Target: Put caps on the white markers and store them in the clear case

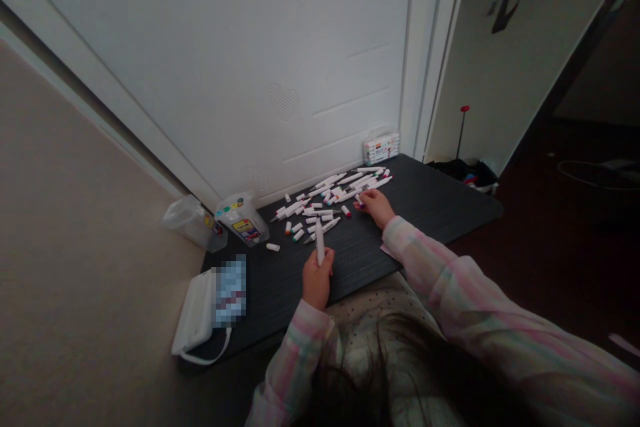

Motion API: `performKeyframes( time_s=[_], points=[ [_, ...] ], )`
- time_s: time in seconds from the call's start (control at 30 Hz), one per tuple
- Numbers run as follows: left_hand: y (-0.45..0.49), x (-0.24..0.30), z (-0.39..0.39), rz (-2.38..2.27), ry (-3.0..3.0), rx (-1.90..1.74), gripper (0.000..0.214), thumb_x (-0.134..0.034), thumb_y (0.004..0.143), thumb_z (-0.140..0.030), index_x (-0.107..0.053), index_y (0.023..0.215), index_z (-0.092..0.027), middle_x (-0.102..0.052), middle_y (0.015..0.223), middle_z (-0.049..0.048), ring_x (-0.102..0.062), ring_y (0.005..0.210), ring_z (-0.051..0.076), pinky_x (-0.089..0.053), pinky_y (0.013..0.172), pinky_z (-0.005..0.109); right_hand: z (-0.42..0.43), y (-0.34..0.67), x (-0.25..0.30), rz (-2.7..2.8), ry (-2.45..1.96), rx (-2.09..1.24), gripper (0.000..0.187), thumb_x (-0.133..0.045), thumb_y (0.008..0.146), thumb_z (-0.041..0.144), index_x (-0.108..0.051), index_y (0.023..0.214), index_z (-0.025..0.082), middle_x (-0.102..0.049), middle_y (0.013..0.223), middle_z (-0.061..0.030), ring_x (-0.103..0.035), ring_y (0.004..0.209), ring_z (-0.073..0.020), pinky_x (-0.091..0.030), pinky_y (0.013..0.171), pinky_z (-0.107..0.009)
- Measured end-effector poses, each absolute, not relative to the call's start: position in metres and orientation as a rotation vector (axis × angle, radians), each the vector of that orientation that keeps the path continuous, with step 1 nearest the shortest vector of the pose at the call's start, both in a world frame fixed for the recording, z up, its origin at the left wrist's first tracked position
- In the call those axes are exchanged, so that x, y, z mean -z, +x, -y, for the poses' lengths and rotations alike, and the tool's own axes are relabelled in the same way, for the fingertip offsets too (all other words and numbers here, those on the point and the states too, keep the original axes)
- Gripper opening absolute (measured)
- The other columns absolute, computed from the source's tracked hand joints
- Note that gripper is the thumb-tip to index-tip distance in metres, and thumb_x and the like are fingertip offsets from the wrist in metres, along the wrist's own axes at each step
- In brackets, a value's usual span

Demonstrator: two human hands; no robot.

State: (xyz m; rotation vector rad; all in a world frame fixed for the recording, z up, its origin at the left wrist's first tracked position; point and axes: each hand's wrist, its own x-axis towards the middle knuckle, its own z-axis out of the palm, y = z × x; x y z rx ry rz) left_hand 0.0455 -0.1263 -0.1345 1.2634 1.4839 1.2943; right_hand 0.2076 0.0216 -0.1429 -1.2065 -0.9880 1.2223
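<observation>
My left hand (317,275) is closed round a white marker (320,243), which points up and away from me near the front of the black table. Farther right, my right hand (376,207) pinches a small white cap with a purple end (359,201) at the edge of the marker pile. White markers (357,181) lie heaped in the middle, several of them without caps. Loose caps with coloured ends are scattered about, among them a red-ended cap (346,211), an orange-ended cap (289,228) and a white cap (273,247) off to the left.
A clear plastic case (253,220) holds a few markers, with another clear case (187,221) tilted beside it. A packed marker box (381,148) stands against the white door (325,47). At the left of the table (430,193) lie a white device (194,310) with a cable and a blurred-out item.
</observation>
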Motion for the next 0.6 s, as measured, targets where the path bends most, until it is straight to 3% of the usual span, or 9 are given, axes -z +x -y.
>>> performKeyframes(
  time_s=[0.3,0.6],
  points=[
    [0.046,0.133,0.127,-1.495,1.274,-1.279,0.021,-0.053,0.071,-0.036,-0.054,0.069,-0.015,-0.038,0.046,-0.0066,-0.036,0.047,0.008,-0.029,0.049,0.02,-0.01,0.203,0.146,1.716,-1.363,-0.658,0.019,-0.05,0.082,0.027,-0.057,0.095,0.014,-0.055,0.106,-0.0065,-0.052,0.097,-0.0178,-0.042,0.084,-0.04],
    [0.047,0.132,0.128,-1.497,1.283,-1.275,0.022,-0.053,0.07,-0.038,-0.054,0.069,-0.015,-0.038,0.047,-0.0062,-0.037,0.047,0.008,-0.029,0.049,0.02,-0.008,0.198,0.146,1.995,-1.424,-0.396,0.019,-0.051,0.081,0.03,-0.058,0.087,0.014,-0.058,0.098,-0.0058,-0.053,0.093,-0.0166,-0.041,0.083,-0.038]
  ],
)
